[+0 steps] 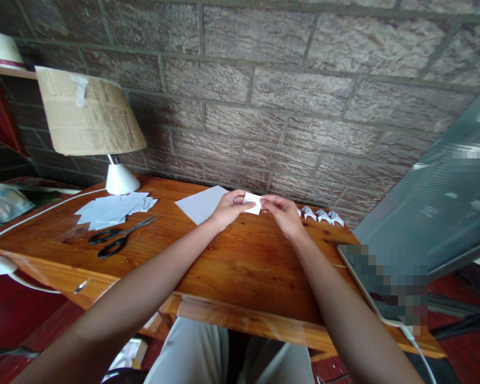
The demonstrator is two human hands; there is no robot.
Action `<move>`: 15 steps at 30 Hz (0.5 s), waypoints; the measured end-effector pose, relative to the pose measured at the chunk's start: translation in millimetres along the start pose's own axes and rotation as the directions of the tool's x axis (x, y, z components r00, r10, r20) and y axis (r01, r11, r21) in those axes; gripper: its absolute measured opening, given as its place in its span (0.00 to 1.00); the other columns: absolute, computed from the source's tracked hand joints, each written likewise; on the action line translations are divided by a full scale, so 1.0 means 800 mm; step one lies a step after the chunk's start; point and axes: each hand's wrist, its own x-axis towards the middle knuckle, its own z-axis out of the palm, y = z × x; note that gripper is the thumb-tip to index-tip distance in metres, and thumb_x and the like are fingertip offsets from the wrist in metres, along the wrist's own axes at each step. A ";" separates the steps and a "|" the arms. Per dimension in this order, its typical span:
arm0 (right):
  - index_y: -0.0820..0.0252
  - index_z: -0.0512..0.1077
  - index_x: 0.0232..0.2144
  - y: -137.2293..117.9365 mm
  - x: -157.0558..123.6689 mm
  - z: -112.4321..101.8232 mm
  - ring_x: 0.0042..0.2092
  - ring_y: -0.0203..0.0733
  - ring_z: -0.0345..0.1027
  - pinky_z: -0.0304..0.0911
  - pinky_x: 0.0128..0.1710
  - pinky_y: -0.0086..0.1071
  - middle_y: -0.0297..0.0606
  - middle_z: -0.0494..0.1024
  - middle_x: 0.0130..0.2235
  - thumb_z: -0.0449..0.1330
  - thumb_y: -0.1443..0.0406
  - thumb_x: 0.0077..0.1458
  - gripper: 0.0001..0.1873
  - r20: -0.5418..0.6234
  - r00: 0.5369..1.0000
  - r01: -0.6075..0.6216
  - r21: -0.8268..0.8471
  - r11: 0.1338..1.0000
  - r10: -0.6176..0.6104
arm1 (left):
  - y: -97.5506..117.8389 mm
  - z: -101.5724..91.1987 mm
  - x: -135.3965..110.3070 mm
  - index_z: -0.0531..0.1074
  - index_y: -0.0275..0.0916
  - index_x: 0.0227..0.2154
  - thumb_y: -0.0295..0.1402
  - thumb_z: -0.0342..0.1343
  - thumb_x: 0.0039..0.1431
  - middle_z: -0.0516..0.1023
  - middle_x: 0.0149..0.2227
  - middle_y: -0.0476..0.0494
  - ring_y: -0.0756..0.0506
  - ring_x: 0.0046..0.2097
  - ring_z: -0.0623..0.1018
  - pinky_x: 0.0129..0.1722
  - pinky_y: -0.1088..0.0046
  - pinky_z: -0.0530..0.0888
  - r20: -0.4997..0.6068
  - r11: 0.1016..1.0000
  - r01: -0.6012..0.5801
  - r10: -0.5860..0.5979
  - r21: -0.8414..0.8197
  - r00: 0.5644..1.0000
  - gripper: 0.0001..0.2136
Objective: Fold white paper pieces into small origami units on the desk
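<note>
Between my two hands is a small folded piece of white paper (253, 203), held above the back of the wooden table. My left hand (232, 209) pinches its left side, thumb in front and fingers behind. At its right edge, the fingertips of my right hand (282, 212) close on the paper. Just left of my left hand lies a larger white sheet (204, 205), partly covered by that hand. Beyond my right hand stands a row of several small folded paper shapes (322, 215), the nearest partly hidden by the hand.
On the left are a pile of cut white papers (114, 209), black-handled scissors (122, 236) and a lamp (122, 178) with a paper shade. A tablet (384, 285) with a cable lies at the right edge of the table (248, 272). A brick wall (264, 112) rises behind.
</note>
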 end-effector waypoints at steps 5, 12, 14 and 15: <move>0.58 0.78 0.30 -0.002 -0.001 -0.001 0.30 0.36 0.69 0.65 0.36 0.32 0.33 0.78 0.28 0.69 0.55 0.42 0.15 -0.003 1.000 -0.021 -0.007 1.000 0.021 | 0.000 -0.002 0.001 0.74 0.33 0.36 0.34 0.71 0.38 0.82 0.32 0.43 0.46 0.34 0.79 0.42 0.66 0.72 0.049 1.000 0.002 -0.004 0.029 0.999 0.20; 0.59 0.77 0.27 0.002 0.001 -0.002 0.31 0.37 0.71 0.66 0.35 0.31 0.38 0.79 0.30 0.64 0.46 0.45 0.22 -0.016 0.998 -0.059 -0.008 0.998 0.058 | 0.001 -0.005 0.002 0.74 0.34 0.36 0.35 0.71 0.38 0.82 0.34 0.42 0.45 0.34 0.79 0.41 0.67 0.73 0.043 0.994 0.000 -0.005 0.111 0.999 0.20; 0.59 0.77 0.27 0.001 0.000 -0.003 0.31 0.37 0.70 0.66 0.36 0.31 0.38 0.79 0.29 0.64 0.46 0.46 0.22 0.003 0.999 -0.037 -0.042 0.998 0.037 | 0.000 -0.006 0.003 0.74 0.34 0.36 0.35 0.70 0.39 0.82 0.34 0.42 0.45 0.34 0.79 0.40 0.67 0.73 0.047 0.992 -0.010 0.005 0.126 0.999 0.20; 0.59 0.77 0.28 -0.001 0.000 -0.003 0.31 0.36 0.70 0.65 0.36 0.31 0.37 0.79 0.29 0.65 0.46 0.45 0.21 0.021 0.999 -0.024 -0.060 0.998 0.025 | 0.000 -0.007 0.003 0.73 0.34 0.37 0.35 0.70 0.39 0.82 0.34 0.43 0.45 0.34 0.79 0.40 0.67 0.73 0.052 0.991 -0.017 0.009 0.136 0.999 0.20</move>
